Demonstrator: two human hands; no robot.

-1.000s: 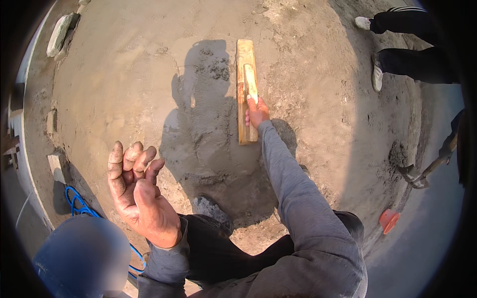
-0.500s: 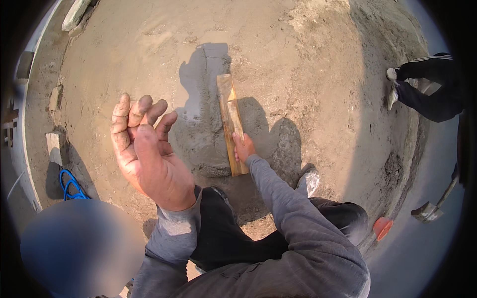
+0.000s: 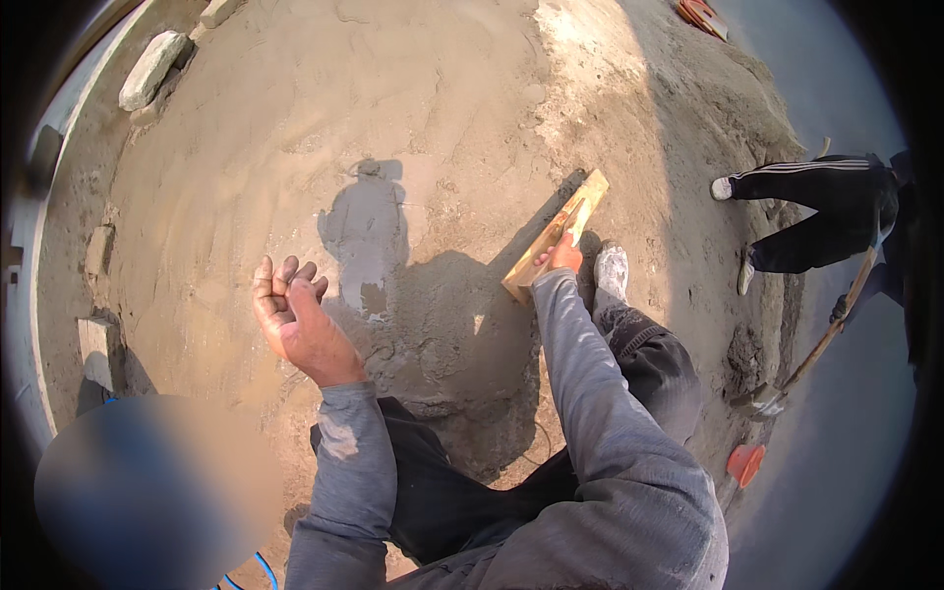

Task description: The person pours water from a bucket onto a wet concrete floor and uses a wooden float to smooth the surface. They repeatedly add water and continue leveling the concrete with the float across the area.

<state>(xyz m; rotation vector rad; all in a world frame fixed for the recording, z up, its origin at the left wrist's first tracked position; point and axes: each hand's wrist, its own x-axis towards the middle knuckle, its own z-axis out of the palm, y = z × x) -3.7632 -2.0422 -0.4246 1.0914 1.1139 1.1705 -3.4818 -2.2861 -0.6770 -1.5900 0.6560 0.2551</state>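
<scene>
My right hand [image 3: 561,258] is wrapped round the handle of a long wooden float [image 3: 587,200]. The float slants up to the right, over the edge of the smoothed grey-brown mortar [image 3: 265,187], beside my right shoe. Whether its whole face touches the ground cannot be told. My left hand [image 3: 313,329] is raised above the mortar at the left, palm turned up, with loosely curled fingers a little apart and nothing in them. Its fingers look muddy.
Stone blocks [image 3: 101,354] line the left edge of the mortar. At the right a person in dark trousers [image 3: 811,211] holds a shovel [image 3: 828,339]. An orange bowl-like container [image 3: 744,464] sits below it. A rough, drier strip [image 3: 600,88] runs along the mortar's right side.
My right hand has swung the float to the right and tilted it, off the middle of the mortar. My left hand has lowered. The person at right now holds the shovel.
</scene>
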